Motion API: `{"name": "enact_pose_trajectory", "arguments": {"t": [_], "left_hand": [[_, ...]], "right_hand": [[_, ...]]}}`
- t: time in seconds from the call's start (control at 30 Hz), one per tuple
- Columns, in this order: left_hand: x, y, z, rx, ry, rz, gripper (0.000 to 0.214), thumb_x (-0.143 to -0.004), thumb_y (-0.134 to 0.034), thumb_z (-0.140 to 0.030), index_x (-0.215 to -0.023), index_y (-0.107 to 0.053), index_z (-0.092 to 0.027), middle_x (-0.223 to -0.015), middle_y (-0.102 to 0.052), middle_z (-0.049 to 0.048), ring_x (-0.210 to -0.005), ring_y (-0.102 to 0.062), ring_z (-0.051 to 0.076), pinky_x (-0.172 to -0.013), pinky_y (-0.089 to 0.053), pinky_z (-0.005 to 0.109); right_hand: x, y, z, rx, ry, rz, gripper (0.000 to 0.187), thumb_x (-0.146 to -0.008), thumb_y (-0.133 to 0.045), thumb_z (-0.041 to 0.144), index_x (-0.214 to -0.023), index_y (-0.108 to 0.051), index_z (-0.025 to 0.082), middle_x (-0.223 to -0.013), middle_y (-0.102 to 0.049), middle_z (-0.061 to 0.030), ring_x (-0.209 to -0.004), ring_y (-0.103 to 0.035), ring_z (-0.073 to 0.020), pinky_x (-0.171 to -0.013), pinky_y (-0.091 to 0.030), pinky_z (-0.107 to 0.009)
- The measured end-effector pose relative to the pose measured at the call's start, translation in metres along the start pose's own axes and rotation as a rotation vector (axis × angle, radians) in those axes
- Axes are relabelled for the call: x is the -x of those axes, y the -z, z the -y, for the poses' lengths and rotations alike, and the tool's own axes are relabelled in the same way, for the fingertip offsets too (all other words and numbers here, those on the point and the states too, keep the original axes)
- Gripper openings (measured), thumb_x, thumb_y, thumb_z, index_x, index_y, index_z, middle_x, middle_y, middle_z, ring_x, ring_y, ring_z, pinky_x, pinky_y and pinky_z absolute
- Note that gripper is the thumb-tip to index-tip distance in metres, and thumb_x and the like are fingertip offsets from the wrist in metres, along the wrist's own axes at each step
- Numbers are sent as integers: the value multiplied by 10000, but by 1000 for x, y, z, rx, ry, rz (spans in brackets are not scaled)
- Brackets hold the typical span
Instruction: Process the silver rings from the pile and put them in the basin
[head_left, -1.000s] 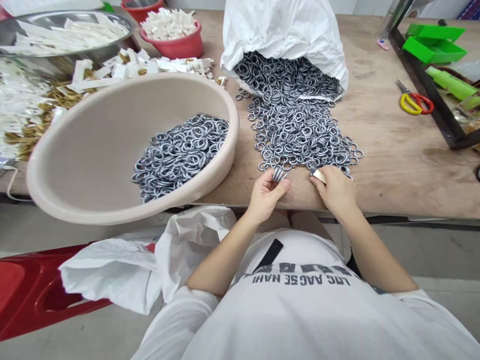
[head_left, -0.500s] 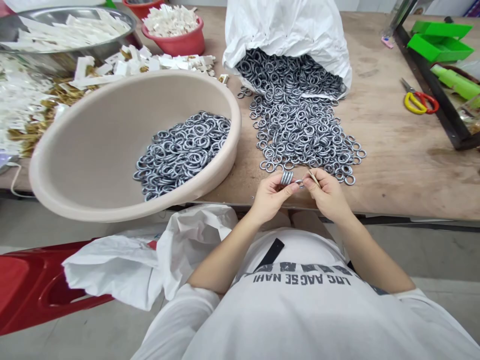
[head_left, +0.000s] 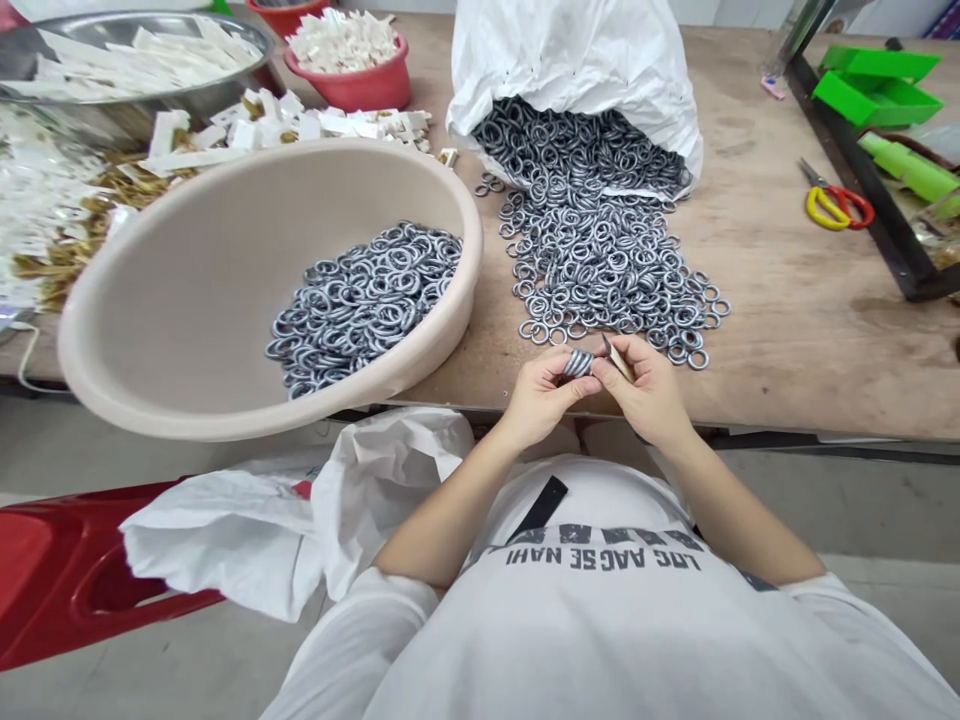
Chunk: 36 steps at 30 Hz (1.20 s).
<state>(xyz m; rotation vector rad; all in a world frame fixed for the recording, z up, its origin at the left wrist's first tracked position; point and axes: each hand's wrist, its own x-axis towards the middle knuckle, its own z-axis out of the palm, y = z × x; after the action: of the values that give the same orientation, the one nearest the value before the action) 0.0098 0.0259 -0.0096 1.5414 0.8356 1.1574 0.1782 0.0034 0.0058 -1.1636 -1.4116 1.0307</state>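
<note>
My left hand is closed around a short stack of grey rings, held side by side above the table's front edge. Close against it, my right hand grips a small knife, its dark pointed tip sticking up past the fingers. The fingertips of both hands meet at the right end of the stack, and what lies between them is hidden. Just beyond the hands spreads a pile of loose grey rings, spilling from a white sack.
A large beige basin with more rings stands to the left. Behind it are a steel bowl and a red bowl of white pieces. Scissors lie at the right, near a dark metal frame and green trays.
My right hand has moved slightly left against the left hand, and the knife has turned so its dark tip shows. The ring stack is tilted a little; the single ring between the hands is now hidden.
</note>
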Motion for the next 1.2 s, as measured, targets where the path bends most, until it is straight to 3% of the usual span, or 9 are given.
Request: {"name": "enact_pose_trajectory", "arguments": {"t": [0.1,0.27,0.43,0.53,0.67,0.83,1.0,1.2], "left_hand": [[1,-1,-1,45,72,-7,338,-818,-769,-442,-702,-658,-146,-661,-583,-6,-658,-499,122,-657,-407,257],[0,-2,-4,193,136,67,333,-863,-721,-456,-792,-662,-136,-659,-649,9,-611,-579,115,-635,-459,240],[-1,-1,-3,213,135,42,351,-827,-756,-469,-770,-662,-136,-632,-643,7,-594,-588,113,-620,-475,231],[1,-1,-1,199,151,28,337,-826,-761,-460,-798,-681,-133,-639,-658,12,-594,-586,112,-620,-474,231],[2,-2,-1,203,156,8,323,-824,-768,-442,-786,-680,-134,-639,-660,10,-595,-584,110,-616,-471,226],[2,-2,-1,241,162,5,334,-800,-790,-446,-762,-673,-135,-642,-647,7,-599,-575,107,-607,-468,222],[3,-2,1,279,188,-4,342,-767,-817,-448,-776,-675,-137,-640,-639,0,-592,-571,107,-587,-468,220],[4,-2,2,232,195,-13,366,-755,-823,-462,-728,-651,-140,-626,-631,-3,-588,-556,105,-591,-457,224]], "right_hand": [[-1,-4,1,-112,-56,-39,207,-895,-692,413,-907,-638,214,-807,-621,17,-697,-548,-119,-680,-476,-263],[0,-10,1,-202,-110,-65,216,-903,-671,421,-917,-616,213,-756,-591,38,-543,-449,-77,-488,-379,-222],[0,-9,0,-153,-85,-22,207,-875,-717,390,-898,-616,210,-745,-596,40,-587,-493,-86,-551,-410,-230],[-2,-5,-2,-128,-90,-34,236,-929,-643,436,-874,-612,209,-744,-594,31,-576,-470,-92,-545,-385,-244],[2,6,2,103,6,-85,262,-958,-600,459,-880,-621,210,-736,-565,24,-631,-476,-117,-618,-388,-270],[17,11,13,412,154,67,293,-1011,-519,401,-866,-687,211,-752,-639,-8,-713,-572,-155,-692,-403,-295],[21,10,15,452,162,132,336,-1028,-476,396,-864,-704,212,-783,-671,-32,-782,-623,-179,-754,-428,-302],[20,13,17,517,163,168,353,-1028,-475,410,-860,-716,215,-739,-656,-17,-711,-585,-159,-674,-376,-289]]}}
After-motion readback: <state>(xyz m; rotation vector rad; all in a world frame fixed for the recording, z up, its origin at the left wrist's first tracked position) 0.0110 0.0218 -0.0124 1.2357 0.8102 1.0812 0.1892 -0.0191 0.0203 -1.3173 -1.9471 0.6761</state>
